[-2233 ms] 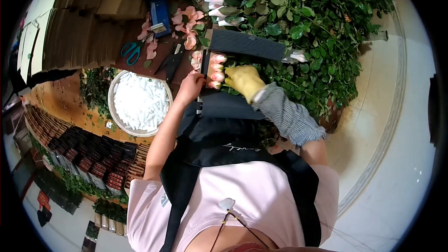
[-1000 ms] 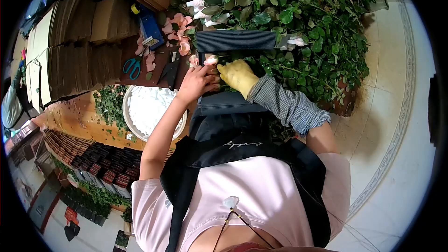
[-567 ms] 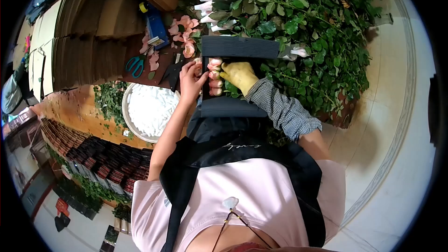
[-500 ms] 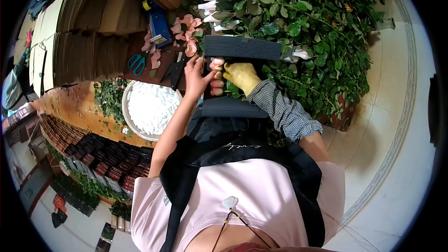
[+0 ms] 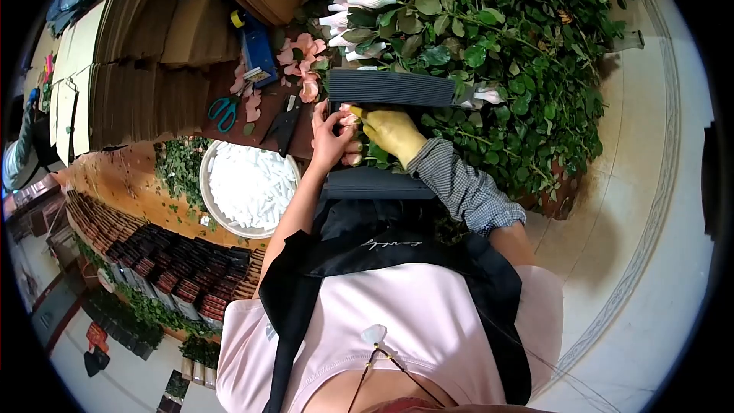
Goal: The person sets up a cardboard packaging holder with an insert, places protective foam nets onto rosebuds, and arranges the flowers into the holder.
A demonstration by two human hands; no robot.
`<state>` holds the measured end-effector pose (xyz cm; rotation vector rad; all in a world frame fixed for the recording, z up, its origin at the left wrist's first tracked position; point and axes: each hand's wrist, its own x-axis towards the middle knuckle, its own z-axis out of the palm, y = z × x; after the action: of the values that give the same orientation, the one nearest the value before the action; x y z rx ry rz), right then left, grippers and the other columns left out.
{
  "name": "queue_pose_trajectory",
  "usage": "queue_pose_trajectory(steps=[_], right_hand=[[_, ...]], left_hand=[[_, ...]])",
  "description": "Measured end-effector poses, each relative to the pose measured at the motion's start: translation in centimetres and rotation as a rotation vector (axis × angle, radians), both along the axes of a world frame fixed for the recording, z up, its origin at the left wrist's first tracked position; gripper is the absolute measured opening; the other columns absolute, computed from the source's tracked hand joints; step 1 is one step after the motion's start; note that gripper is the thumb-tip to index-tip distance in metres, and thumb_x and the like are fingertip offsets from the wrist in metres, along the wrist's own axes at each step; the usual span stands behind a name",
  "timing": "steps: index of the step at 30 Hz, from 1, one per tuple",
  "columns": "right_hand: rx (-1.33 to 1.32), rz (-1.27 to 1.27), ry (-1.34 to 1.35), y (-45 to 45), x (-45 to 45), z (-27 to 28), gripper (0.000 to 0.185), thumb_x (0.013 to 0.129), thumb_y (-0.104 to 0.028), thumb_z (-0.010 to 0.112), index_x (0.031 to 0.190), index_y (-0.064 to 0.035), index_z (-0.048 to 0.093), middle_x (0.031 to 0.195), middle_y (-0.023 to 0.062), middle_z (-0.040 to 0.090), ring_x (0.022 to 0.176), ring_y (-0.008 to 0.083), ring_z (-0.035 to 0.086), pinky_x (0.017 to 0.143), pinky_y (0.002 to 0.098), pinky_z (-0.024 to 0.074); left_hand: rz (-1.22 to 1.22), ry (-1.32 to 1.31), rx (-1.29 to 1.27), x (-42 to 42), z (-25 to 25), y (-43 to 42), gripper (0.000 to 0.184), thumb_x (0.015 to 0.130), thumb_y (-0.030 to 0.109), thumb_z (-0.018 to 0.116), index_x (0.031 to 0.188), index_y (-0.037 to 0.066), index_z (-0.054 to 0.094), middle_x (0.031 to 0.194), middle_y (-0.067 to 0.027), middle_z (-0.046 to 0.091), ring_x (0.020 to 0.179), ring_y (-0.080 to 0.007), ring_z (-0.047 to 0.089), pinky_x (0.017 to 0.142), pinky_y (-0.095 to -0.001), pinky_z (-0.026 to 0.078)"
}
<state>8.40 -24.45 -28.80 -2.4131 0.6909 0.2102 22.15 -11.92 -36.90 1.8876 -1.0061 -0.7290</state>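
The bare left hand (image 5: 329,144) is resting at the pink roses (image 5: 352,159), fingers bent; the gloved right hand (image 5: 391,132) is touching their opposite side — whether either is gripping, I cannot tell. The roses are lying between dark panels (image 5: 391,88) — scissors (image 5: 223,114) are lying leftward on the desk (image 5: 246,129).

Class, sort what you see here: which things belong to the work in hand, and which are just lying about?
Seemingly in the job:
- pink roses
- left hand, at the roses
- gloved right hand, opposite
- dark ribbed boards

Apparently lying about, untouched:
- scissors
- loose petals
- cardboard stack
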Motion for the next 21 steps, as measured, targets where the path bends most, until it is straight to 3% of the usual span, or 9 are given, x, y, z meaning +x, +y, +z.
queue_pose_trajectory(steps=[4, 7, 8, 11, 12, 14, 15, 18, 21], right_hand=[[-0.201, -0.01, 0.119, 0.5, 0.9, -0.1, 0.044, 0.088, -0.021, 0.063, 0.132, -0.0186, 0.059, 0.1, 0.0129, 0.069, 0.089, 0.0315, 0.067, 0.079, 0.0435, 0.0535], [-0.154, -0.02, -0.133, 0.6, 0.4, 0.3, 0.039, 0.094, -0.02, 0.054, 0.132, -0.0085, 0.057, 0.095, 0.0123, 0.07, 0.082, 0.0275, 0.067, 0.071, 0.0405, 0.0535], [-0.152, 0.007, -0.135, 0.6, 0.5, 0.7, 0.039, 0.094, -0.02, 0.054, 0.132, -0.0085, 0.057, 0.095, 0.0123, 0.07, 0.082, 0.0275, 0.067, 0.071, 0.0405, 0.0535], [-0.253, 0.148, 0.189, 0.8, 0.7, 0.9, 0.046, 0.093, -0.017, 0.054, 0.139, -0.015, 0.051, 0.08, 0.0099, 0.067, 0.069, 0.029, 0.066, 0.059, 0.0433, 0.0525], [-0.261, 0.157, 0.181, 0.9, 0.5, -0.2, 0.046, 0.093, -0.017, 0.054, 0.139, -0.015, 0.051, 0.08, 0.0099, 0.067, 0.069, 0.029, 0.066, 0.059, 0.0433, 0.0525], [-0.515, 0.088, -0.386, 0.6, 0.3, -1.7, 0.05, 0.091, -0.018, 0.056, 0.14, -0.0149, 0.048, 0.074, 0.0089, 0.065, 0.065, 0.0302, 0.064, 0.057, 0.0437, 0.0516], [-0.28, 0.096, 0.025, 0.9, 0.1, 0.5, 0.051, 0.088, -0.018, 0.06, 0.138, -0.0126, 0.05, 0.082, 0.0115, 0.066, 0.074, 0.0317, 0.065, 0.063, 0.0445, 0.0521], [0.028, 0.058, -0.367, 0.2, -1.7, 1.2, 0.041, 0.089, -0.017, 0.063, 0.128, -0.0063, 0.057, 0.111, 0.0195, 0.066, 0.1, 0.0371, 0.063, 0.085, 0.0445, 0.0513], [0.137, 0.044, -0.601, -0.3, -0.6, 11.7, 0.045, 0.088, -0.013, 0.065, 0.131, -0.0048, 0.057, 0.122, 0.0183, 0.064, 0.112, 0.0367, 0.06, 0.097, 0.0423, 0.0472]], left_hand=[[-0.061, -0.065, 0.109, 0.8, 0.2, -0.1, 0.04, 0.081, 0.026, 0.078, 0.113, 0.005, 0.067, 0.145, -0.0221, 0.038, 0.135, -0.0396, 0.037, 0.11, -0.0435, 0.033], [-0.048, 0.225, -0.019, 2.9, -0.3, 0.4, 0.043, 0.088, 0.022, 0.071, 0.125, 0.004, 0.059, 0.133, -0.0207, 0.051, 0.124, -0.0371, 0.05, 0.104, -0.0396, 0.04], [0.045, 0.219, -0.048, 3.1, 3.7, 0.6, 0.034, 0.091, 0.02, 0.067, 0.119, 0.002, 0.061, 0.114, -0.0206, 0.062, 0.107, -0.0341, 0.062, 0.092, -0.0365, 0.049], [0.108, 0.084, 0.174, 4.6, 6.7, 1.9, 0.026, 0.098, 0.022, 0.055, 0.102, -0.001, 0.065, 0.077, -0.0141, 0.068, 0.073, -0.0247, 0.068, 0.071, -0.0344, 0.053], [-0.04, 0.3, 0.222, 5.0, 6.2, 2.1, 0.027, 0.102, 0.021, 0.05, 0.102, -0.002, 0.064, 0.086, -0.009, 0.072, 0.08, -0.0165, 0.069, 0.069, -0.0293, 0.052], [-0.134, 0.93, 0.207, 3.1, 6.2, 1.5, 0.028, 0.102, 0.023, 0.05, 0.097, 0.0, 0.066, 0.084, -0.0102, 0.071, 0.076, -0.0141, 0.068, 0.066, -0.0301, 0.052], [-0.186, 0.798, 0.301, 1.8, 6.7, 0.7, 0.029, 0.102, 0.024, 0.051, 0.099, 0.0, 0.065, 0.084, -0.0101, 0.071, 0.076, -0.0154, 0.068, 0.067, -0.0311, 0.052], [-0.357, 0.355, 0.419, 0.2, 3.6, 0.0, 0.031, 0.101, 0.027, 0.052, 0.108, 0.0, 0.065, 0.089, -0.0106, 0.072, 0.081, -0.0197, 0.069, 0.072, -0.0331, 0.053], [-0.455, 0.397, 0.278, 0.5, 2.7, 0.5, 0.035, 0.101, 0.03, 0.052, 0.113, -0.002, 0.063, 0.094, -0.0111, 0.071, 0.085, -0.0212, 0.066, 0.077, -0.0338, 0.052]])
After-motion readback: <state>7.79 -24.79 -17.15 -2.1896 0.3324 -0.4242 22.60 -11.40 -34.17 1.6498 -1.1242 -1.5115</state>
